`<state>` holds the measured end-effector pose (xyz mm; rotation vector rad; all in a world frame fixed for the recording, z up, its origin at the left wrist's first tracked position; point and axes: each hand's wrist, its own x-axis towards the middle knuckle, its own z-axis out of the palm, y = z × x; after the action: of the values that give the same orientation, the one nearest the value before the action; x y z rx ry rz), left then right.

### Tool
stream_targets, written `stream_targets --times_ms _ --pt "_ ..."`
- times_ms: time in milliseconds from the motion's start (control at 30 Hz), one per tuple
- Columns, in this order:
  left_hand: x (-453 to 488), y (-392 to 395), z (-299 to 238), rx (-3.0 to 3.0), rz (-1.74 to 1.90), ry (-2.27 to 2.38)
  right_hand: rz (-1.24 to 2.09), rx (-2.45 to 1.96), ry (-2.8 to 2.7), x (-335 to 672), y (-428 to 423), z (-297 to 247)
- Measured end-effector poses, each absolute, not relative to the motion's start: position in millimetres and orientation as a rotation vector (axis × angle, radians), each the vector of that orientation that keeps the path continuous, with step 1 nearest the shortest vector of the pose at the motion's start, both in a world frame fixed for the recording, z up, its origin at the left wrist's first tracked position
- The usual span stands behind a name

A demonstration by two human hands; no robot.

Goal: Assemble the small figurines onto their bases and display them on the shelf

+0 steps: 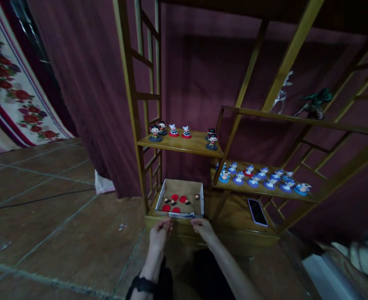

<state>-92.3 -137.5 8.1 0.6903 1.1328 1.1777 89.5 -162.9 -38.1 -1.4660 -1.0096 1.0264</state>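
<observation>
A shallow open box (pixel 201 200) with white walls and a brown inside sits on the lowest shelf. It holds several red discs (pixel 183 199) and several small dark-haired figurine pieces (pixel 173 202). My left hand (pixel 161 229) is at the left part of the box's front edge, fingers curled and pressed together. At the right part of that edge my right hand (pixel 203 228) has its fingers bent and closed in the same way. What either hand pinches, if anything, is too small and dim to make out. Whether the fingertips touch the box is unclear.
Black-haired figurines (pixel 154 132) and two white figurines (pixel 186 131) stand on the upper left shelf. Several blue and purple figurines (pixel 254 180) line the right shelf. A phone (pixel 257 211) lies below them. Wooden posts (pixel 129 83) frame the rack, and a curtain (pixel 86 104) hangs left.
</observation>
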Motion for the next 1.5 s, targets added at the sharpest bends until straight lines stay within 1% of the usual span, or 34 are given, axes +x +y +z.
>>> stream_targets --times_ms 167,300,400,500,600,800,900,1000,1133,1267,1400,1500 --pt "-67 -79 41 0.753 1.332 0.972 0.936 -1.530 -0.886 98 -125 -35" --pt "-60 -42 39 0.615 1.427 0.991 0.827 -1.627 -0.969 114 -85 -40" --pt "-68 -28 32 0.380 1.323 0.972 0.653 -1.756 -1.119 127 -59 -54" --pt "-80 -18 34 0.216 1.205 0.819 0.597 -1.856 -1.259 131 -36 -65" --pt "-91 -8 38 0.177 1.237 0.779 0.537 -1.934 -1.430 123 -15 -68" --pt "-99 5 30 0.052 1.222 0.787 0.225 -2.142 -1.725 103 8 -71" --pt "-97 7 29 0.060 1.221 0.782 0.232 -2.156 -1.782 97 8 -74" --pt "-93 7 29 0.094 1.238 0.799 0.274 -2.043 -1.789 95 9 -69" --pt "-82 5 25 0.162 1.157 0.875 0.430 -1.909 -1.588 100 11 -44" --pt "-62 -1 16 0.228 1.028 0.961 0.560 -1.654 -1.448 101 2 -13" --pt "-44 -4 8 0.223 0.957 0.916 0.565 -1.540 -1.559 84 -23 6" --pt "-37 -3 6 0.184 1.002 0.861 0.581 -1.488 -1.699 68 -36 10"
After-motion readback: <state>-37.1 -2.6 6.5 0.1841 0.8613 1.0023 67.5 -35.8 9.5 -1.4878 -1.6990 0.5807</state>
